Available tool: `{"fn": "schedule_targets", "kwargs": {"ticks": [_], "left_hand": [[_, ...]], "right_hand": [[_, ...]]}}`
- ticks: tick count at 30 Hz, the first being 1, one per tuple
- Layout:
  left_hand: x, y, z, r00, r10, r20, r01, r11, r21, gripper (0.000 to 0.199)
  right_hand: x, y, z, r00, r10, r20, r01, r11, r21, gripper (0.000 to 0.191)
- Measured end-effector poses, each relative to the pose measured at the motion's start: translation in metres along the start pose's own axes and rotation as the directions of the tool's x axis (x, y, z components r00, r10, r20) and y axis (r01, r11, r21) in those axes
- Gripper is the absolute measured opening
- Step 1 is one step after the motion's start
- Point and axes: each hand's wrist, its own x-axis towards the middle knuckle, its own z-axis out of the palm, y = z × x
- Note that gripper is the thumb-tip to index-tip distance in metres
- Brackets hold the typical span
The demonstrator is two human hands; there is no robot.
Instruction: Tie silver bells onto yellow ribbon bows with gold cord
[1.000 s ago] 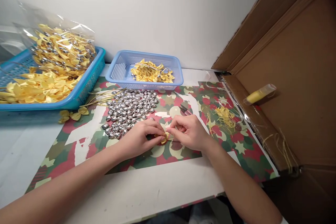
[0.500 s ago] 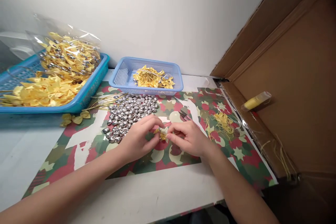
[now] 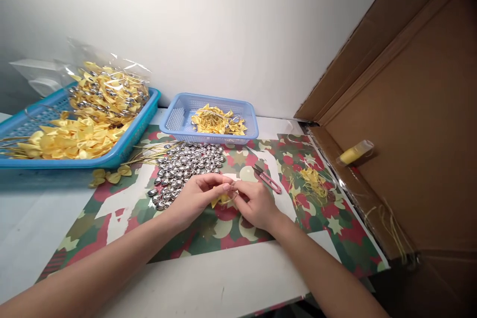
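Observation:
My left hand point(image 3: 196, 196) and my right hand point(image 3: 257, 204) meet fingertip to fingertip above the patterned paper. Both are closed in a pinch. A small yellow ribbon bow point(image 3: 220, 200) hangs just under the fingertips, and a thin loop of cord shows beside it. The fingers cover part of it, so I cannot tell exactly where each hand grips. Silver bells point(image 3: 186, 164) lie heaped beyond my left hand. Pink-handled thread snips point(image 3: 267, 179) rest on the paper behind my right hand.
A blue basket point(image 3: 126, 146) at left holds yellow bows and a clear bag point(image 3: 108, 90) of bows with silver bells. Another basket point(image 3: 175, 135) holds more bows. Yellow thread scraps point(image 3: 313, 182) lie right. A yellow-filled tube point(image 3: 356, 152) is by the cardboard wall point(image 3: 410, 109).
My hands have come together, the fingertips now touching. The yellow bow sits lower under them. My right hand has moved left, uncovering the snips' handle. The view has shifted slightly.

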Motion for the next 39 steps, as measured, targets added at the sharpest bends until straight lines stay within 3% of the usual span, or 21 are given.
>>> {"fn": "schedule_targets", "kwargs": {"ticks": [6, 10, 12, 15, 17, 19, 22, 24, 26, 29, 35, 39], "left_hand": [[0.001, -0.006, -0.002, 0.993, 0.018, -0.113, -0.017, 1.0, 0.008, 0.047], [0.001, -0.007, -0.002, 0.989, 0.101, -0.107, -0.083, 0.983, 0.165, 0.035], [0.001, -0.009, -0.001, 0.981, 0.162, -0.102, -0.127, 0.949, 0.289, 0.028], [-0.001, -0.011, 0.002, 0.967, 0.244, -0.074, -0.185, 0.871, 0.456, 0.022], [-0.002, -0.01, 0.004, 0.962, 0.27, -0.028, -0.218, 0.828, 0.516, 0.023], [-0.003, -0.009, 0.005, 0.96, 0.277, 0.033, -0.251, 0.807, 0.534, 0.023], [-0.003, -0.005, 0.004, 0.951, 0.296, 0.094, -0.301, 0.801, 0.518, 0.023], [-0.004, -0.003, 0.004, 0.942, 0.325, 0.083, -0.322, 0.805, 0.499, 0.022], [-0.004, -0.001, 0.003, 0.937, 0.344, 0.06, -0.33, 0.814, 0.478, 0.023], [-0.003, 0.001, 0.001, 0.953, 0.294, 0.066, -0.295, 0.861, 0.415, 0.028], [0.004, -0.007, -0.006, 0.997, 0.072, 0.039, -0.076, 0.992, 0.104, 0.039], [0.003, -0.01, -0.005, 0.997, 0.076, -0.033, -0.07, 0.986, 0.154, 0.032]], "right_hand": [[0.001, 0.003, -0.008, 0.999, -0.035, -0.019, 0.035, 0.999, -0.019, 0.022], [0.005, 0.0, -0.023, 0.982, 0.178, -0.063, -0.161, 0.964, 0.209, 0.025], [0.006, -0.005, -0.028, 0.95, 0.313, -0.016, -0.277, 0.863, 0.422, 0.029], [0.006, -0.013, -0.03, 0.892, 0.367, 0.264, -0.443, 0.595, 0.671, 0.036], [0.005, -0.018, -0.029, 0.832, 0.338, 0.44, -0.552, 0.418, 0.721, 0.039], [0.003, -0.02, -0.025, 0.8, 0.323, 0.506, -0.599, 0.363, 0.714, 0.04], [0.0, -0.02, -0.019, 0.84, 0.345, 0.418, -0.542, 0.534, 0.649, 0.035], [-0.001, -0.019, -0.014, 0.876, 0.37, 0.309, -0.482, 0.689, 0.542, 0.031], [-0.003, -0.018, -0.01, 0.891, 0.389, 0.234, -0.453, 0.788, 0.417, 0.029], [-0.004, -0.016, -0.007, 0.891, 0.402, 0.212, -0.451, 0.839, 0.304, 0.03], [-0.003, -0.01, -0.002, 0.914, 0.358, 0.191, -0.394, 0.896, 0.205, 0.032], [-0.004, -0.01, 0.001, 0.96, 0.262, 0.101, -0.267, 0.963, 0.036, 0.031]]}}
